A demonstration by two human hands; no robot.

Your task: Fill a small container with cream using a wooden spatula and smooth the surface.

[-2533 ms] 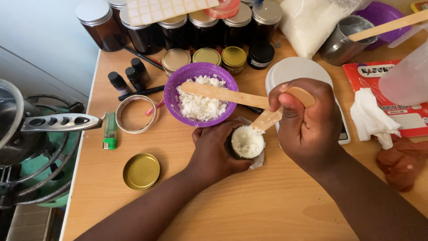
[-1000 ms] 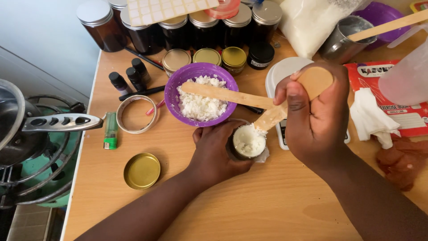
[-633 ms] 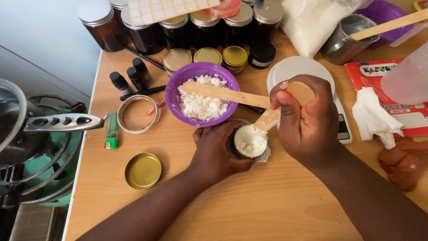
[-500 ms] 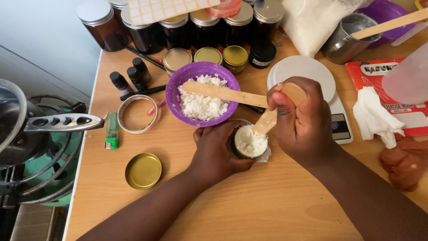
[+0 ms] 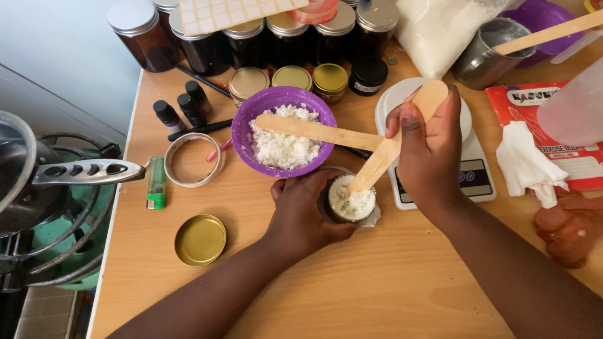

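Observation:
My left hand (image 5: pixel 303 210) wraps around a small dark jar (image 5: pixel 352 202) filled with white flaky stuff, holding it on the wooden table (image 5: pixel 352 289). My right hand (image 5: pixel 430 154) grips a flat wooden stick (image 5: pixel 389 147) whose lower tip presses into the jar's white filling. Just behind the jar stands a purple bowl (image 5: pixel 248 125) of the same white flakes, with a second wooden stick (image 5: pixel 317 130) resting across it.
A gold lid (image 5: pixel 200 240) lies at the front left, near a green lighter (image 5: pixel 156 183) and a tape ring (image 5: pixel 191 159). Dark jars (image 5: pixel 289 37) line the back. A white kitchen scale (image 5: pixel 468 169), crumpled tissue (image 5: pixel 524 164) and a stove burner (image 5: pixel 56 207) flank the work area.
My right hand has worked the stick up and down in the jar; it now stands raised and steeper, tip still in the filling. My left hand has kept the jar in place.

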